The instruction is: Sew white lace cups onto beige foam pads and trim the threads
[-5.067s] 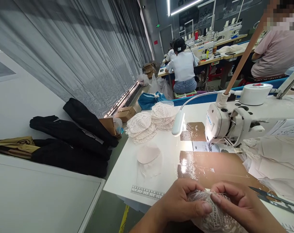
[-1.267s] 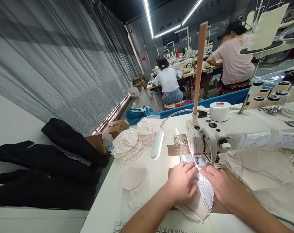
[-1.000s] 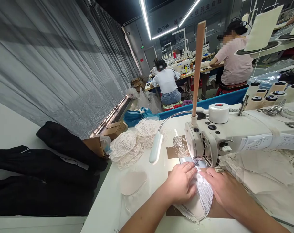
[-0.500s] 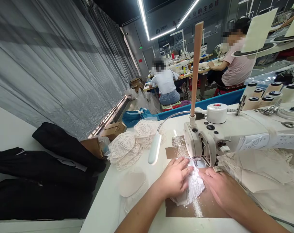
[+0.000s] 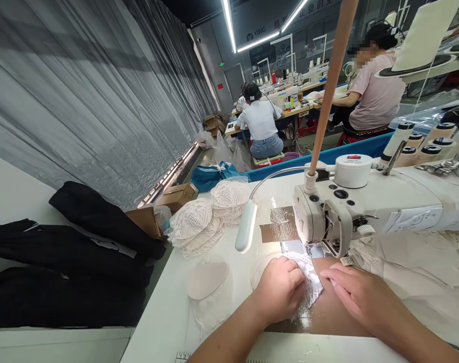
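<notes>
A white lace piece (image 5: 313, 287) lies on the brown-covered bed in front of the sewing machine (image 5: 322, 212), close below its needle area. My left hand (image 5: 280, 290) is closed over the lace's left part, its fingers curled onto the fabric and hiding much of it. Just right of the lace is my right hand (image 5: 360, 292), thumb and fingers pressed together and pointing at the lace's edge. Whether a small thing is pinched there cannot be made out. The needle and presser foot are mostly hidden by the machine head.
Stacked lace pieces (image 5: 193, 222) lie at the table's left, with a beige cup-shaped piece (image 5: 209, 280) nearer. A lamp (image 5: 246, 227) hangs left of the machine. Beige fabric (image 5: 414, 272) spreads at right, thread spools (image 5: 399, 141) behind. Co-workers sit farther off.
My left hand has gone from flat, outstretched fingers to curled ones, and the lace has come back from the needle area. My right hand has drawn slightly away from the lace. The view has shifted.
</notes>
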